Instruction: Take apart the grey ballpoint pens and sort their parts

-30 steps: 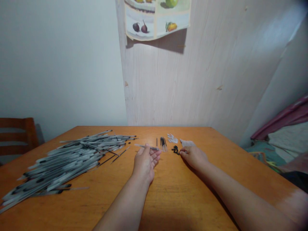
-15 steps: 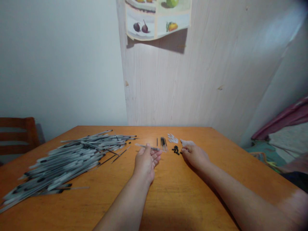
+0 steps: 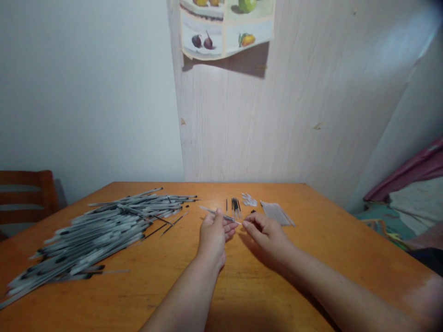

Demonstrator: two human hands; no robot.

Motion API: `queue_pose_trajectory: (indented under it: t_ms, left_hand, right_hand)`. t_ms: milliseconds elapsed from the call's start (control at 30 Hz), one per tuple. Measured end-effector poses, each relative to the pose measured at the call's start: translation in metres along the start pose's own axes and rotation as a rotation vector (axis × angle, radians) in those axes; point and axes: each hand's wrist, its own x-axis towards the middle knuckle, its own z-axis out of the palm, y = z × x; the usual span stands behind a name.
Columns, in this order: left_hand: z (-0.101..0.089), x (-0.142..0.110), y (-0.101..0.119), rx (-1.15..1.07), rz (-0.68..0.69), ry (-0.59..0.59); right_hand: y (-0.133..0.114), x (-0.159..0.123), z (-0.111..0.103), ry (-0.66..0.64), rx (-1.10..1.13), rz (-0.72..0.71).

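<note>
A: Where's the pen (image 3: pixel 230 219)?

B: In the left hand (image 3: pixel 212 235), over the table (image 3: pixel 238 295), clamped between thumb and fingers. Its pale tip points at the right hand (image 3: pixel 270 236).

A: And the right fingers?

B: Thumb and forefinger are close together at that tip. I can't tell whether they are clamped on anything small.

A: What might go wrong?

B: The left hold looks light to me, with the pen lying across the fingers. A push on the tip could slide it back or swing it off line.

A: And a small part?

B: If there is 1 in that pinch, it could slip and roll. The black bits (image 3: pixel 253 211) show just behind the right hand, partly hidden, so a careless knuckle could scatter them.

A: Anything else?

B: The dark sticks (image 3: pixel 236 205) lie just beyond the 2 hands; a low sweep could disturb their row.
</note>
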Motion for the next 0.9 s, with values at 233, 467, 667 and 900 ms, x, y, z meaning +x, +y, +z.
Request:
queue_pose_trajectory:
  t_ms: [233,467,667,900]
  left_hand:
    - [0.001,0.000,-0.003,0.014,-0.009,0.003]
    - [-0.006,0.009,0.009,-0.030,0.016,0.106]
    - [-0.021,0.028,0.018,-0.124,0.019,0.239]
    - [-0.031,0.043,0.012,-0.155,0.057,0.292]
  right_hand:
    - [0.000,-0.001,0.003,-0.014,-0.016,0.007]
    - [0.000,-0.001,-0.004,0.018,-0.039,0.007]
    - [-0.001,0.000,-0.015,0.048,-0.031,-0.077]
    - [0.012,0.008,-0.025,0.172,-0.171,-0.043]
